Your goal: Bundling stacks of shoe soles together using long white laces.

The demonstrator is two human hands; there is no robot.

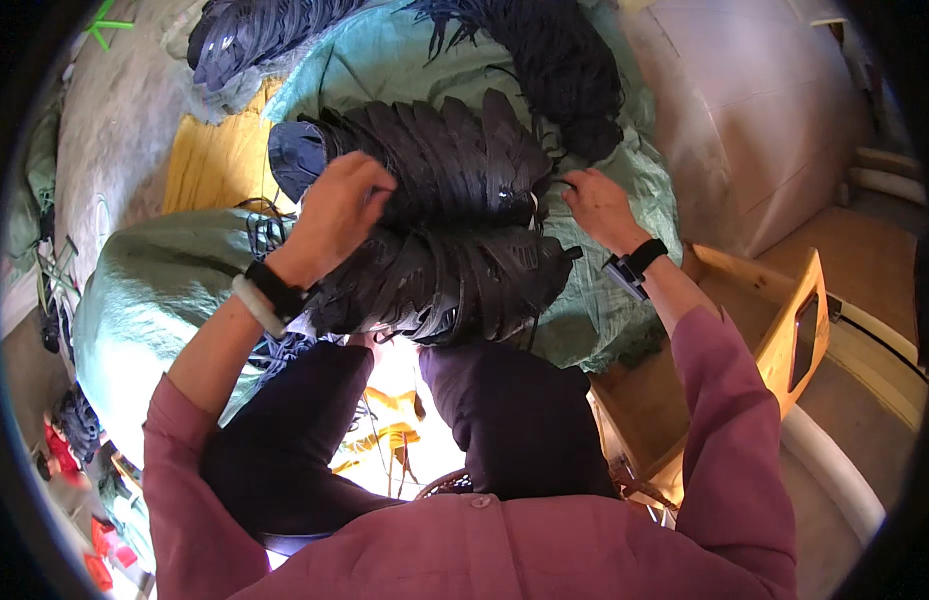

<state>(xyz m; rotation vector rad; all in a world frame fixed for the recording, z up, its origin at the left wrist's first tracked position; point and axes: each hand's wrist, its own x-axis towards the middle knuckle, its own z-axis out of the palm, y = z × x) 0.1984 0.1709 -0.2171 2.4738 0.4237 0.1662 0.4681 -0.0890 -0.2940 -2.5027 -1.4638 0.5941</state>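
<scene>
Two rows of black shoe uppers, nested tightly into one another, lie across in front of my knees: a far row (454, 160) and a near row (444, 280). My left hand (344, 205) is above the left part of the rows, its fingers curled inward; what they hold, if anything, is hidden. At the right end of the far row, my right hand (599, 205) pinches a thin black cord (559, 183). Under the near row are my dark-trousered knees (514, 400).
Further black bundles lie at the far left (259, 40) and far right (564, 70) on green woven sacking (354, 70). A yellow board (209, 160) is left of the rows. Right of my knees stands an open wooden drawer (734, 290). Bright light shines between my legs.
</scene>
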